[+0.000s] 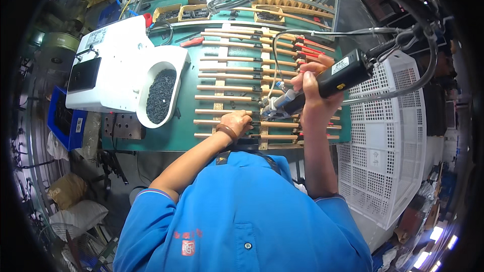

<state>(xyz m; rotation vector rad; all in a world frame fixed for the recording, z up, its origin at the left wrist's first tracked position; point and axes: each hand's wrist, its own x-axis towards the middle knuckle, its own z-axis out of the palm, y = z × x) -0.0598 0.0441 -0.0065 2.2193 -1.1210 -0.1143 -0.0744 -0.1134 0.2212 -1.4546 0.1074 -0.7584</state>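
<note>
My right hand (318, 93) is wrapped around the body of a black electric screwdriver (344, 74) with a cable and air hoses. Its metal nose (276, 107) points left and down at the rows of wooden rods. My left hand (236, 122), with a brown bracelet at the wrist, grips one wooden rod (212, 122) near its black fitting, just left of the screwdriver's tip. Several such rods lie side by side across the bench, each with a small black fitting (257, 69) near the middle. Red parts (308, 48) sit towards their right ends. The exact screw point is hidden.
A white screw feeder (115, 65) with a tray of dark screws (162, 95) stands left on the green bench (184, 136). Cardboard boxes (194, 13) of black parts are at the back. White perforated crates (383, 136) stand right, a blue bin (65, 121) far left. Hoses arch overhead.
</note>
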